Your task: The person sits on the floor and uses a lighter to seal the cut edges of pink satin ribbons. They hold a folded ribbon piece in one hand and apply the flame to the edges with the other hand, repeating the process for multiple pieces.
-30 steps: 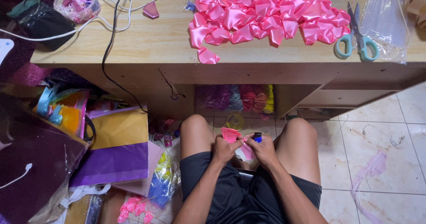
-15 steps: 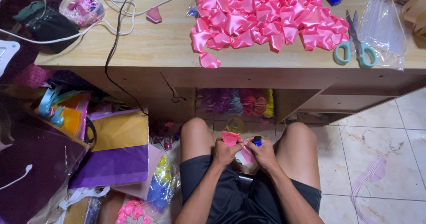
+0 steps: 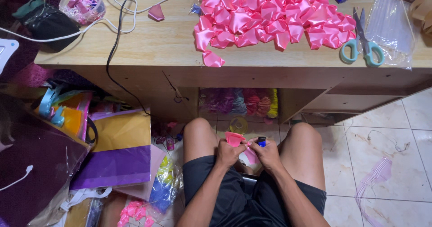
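Note:
I sit with my knees apart below a wooden table (image 3: 148, 47). My left hand (image 3: 229, 153) pinches a folded piece of pink ribbon (image 3: 234, 139) between my knees. My right hand (image 3: 266, 154) touches the same ribbon and also holds a small blue lighter (image 3: 261, 141), its top sticking up above the fingers. On the table above lies a big heap of folded pink ribbon petals (image 3: 270, 15).
Teal-handled scissors (image 3: 362, 49) and a clear plastic bag (image 3: 391, 26) lie at the table's right end. Cables (image 3: 112, 15) and a small tub (image 3: 83, 4) are at its left. Coloured paper sheets (image 3: 117, 150) and bags crowd the floor on my left. Tiled floor (image 3: 387, 141) lies on my right.
My hands have stayed together between my knees, working the pink ribbon with small finger shifts. The view has tilted slightly.

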